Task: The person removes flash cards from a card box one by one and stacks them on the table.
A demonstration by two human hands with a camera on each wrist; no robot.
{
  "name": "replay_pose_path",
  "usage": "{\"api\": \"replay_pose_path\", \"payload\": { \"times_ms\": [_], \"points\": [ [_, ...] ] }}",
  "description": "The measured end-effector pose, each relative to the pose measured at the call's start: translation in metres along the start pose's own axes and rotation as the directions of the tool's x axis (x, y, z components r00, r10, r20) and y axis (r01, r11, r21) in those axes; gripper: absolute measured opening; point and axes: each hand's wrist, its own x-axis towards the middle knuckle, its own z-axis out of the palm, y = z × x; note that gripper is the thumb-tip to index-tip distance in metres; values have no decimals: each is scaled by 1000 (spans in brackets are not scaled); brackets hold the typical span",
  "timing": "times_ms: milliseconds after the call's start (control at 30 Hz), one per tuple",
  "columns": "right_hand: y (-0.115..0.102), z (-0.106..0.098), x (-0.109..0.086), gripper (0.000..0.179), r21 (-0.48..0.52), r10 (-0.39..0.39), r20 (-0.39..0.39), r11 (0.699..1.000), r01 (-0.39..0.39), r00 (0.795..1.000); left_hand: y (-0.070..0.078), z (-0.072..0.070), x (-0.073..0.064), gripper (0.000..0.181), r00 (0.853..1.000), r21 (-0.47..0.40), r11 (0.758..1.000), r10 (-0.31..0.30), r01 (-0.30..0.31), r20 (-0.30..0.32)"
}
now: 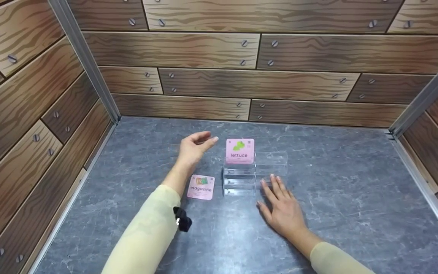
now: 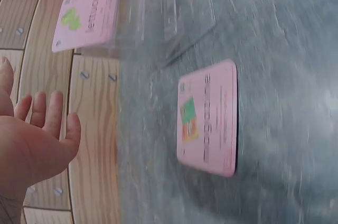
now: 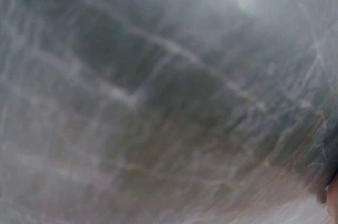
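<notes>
A pink lettuce card (image 1: 240, 151) stands in the back left slot of a clear tiered card holder (image 1: 239, 182). Left of the holder a pink magazine card (image 1: 201, 187) lies face up on the table, and the left wrist view shows the same magazine card (image 2: 207, 118) close up. My left hand (image 1: 195, 149) hovers left of the lettuce card, fingers loosely bent, with nothing in it. My right hand (image 1: 282, 207) is spread flat with relaxed fingers, its fingertips right at the holder's front right edge. The right wrist view has only blurred tabletop and a sliver of skin.
The grey marbled table (image 1: 348, 179) is bounded by wood-print walls (image 1: 211, 82) at the back and both sides. Metal corner posts (image 1: 86, 57) stand where the walls meet. A black strap (image 1: 182, 219) sits on the left sleeve.
</notes>
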Motion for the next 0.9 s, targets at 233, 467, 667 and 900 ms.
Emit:
{"api": "replay_pose_path", "payload": {
  "times_ms": [233, 467, 667, 900],
  "points": [
    [-1, 0, -1, 68, -4, 32, 47, 999, -32, 998, -11, 26, 5, 38, 998, -125, 991, -54, 50, -26],
    [-1, -1, 1, 68, -5, 26, 37, 1000, -26, 999, -19, 40, 7, 33, 991, -156, 980, -129, 122, -32],
    [-1, -2, 0, 68, -7, 21, 29, 1000, -21, 999, -25, 46, 8, 30, 988, -171, 975, -148, 140, -38],
    [-2, -3, 1, 68, -3, 40, 58, 999, -40, 998, -28, 52, 10, 33, 985, -158, 975, -166, 156, -53]
  ]
}}
